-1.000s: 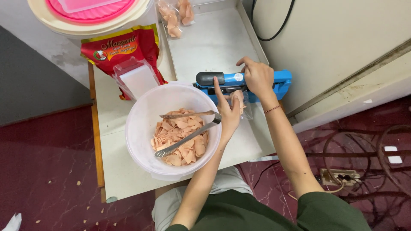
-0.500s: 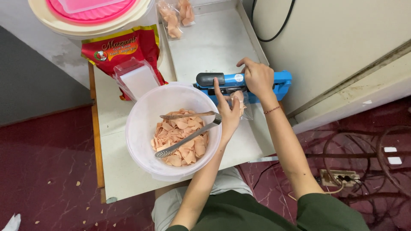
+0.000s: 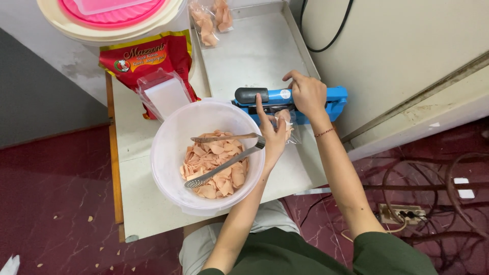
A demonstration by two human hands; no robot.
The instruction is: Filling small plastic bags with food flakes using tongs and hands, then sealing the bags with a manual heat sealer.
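**Hands at the blue sealer, crackers in the tub**

The right hand lies on top of the blue heat sealer, palm down, its fingers curled over the arm of the machine and resting on it rather than gripping anything loose. The left hand is just beside it, at the near edge of the sealer, holding a small clear bag of pale orange crackers; its fingers are closed on the bag except for the forefinger, which points straight up toward the sealer's black handle. The bag sits between the left hand and the sealer, its top edge at the machine's bar; how far it is fed in is hidden by the hands.

Left of the hands stands a large white plastic tub on the tabletop. It holds a loose heap of thin orange crackers covering the bottom, and a pair of metal tongs lies across them, the handle end propped against the tub's right rim near the left hand.

Behind the tub lies a red and yellow printed bag, and against it a stack of empty clear bags. Beyond the sealer is a shallow metal tray; at its far end lie two filled clear bags of crackers. At the top left corner is a round cream container with a pink lid.
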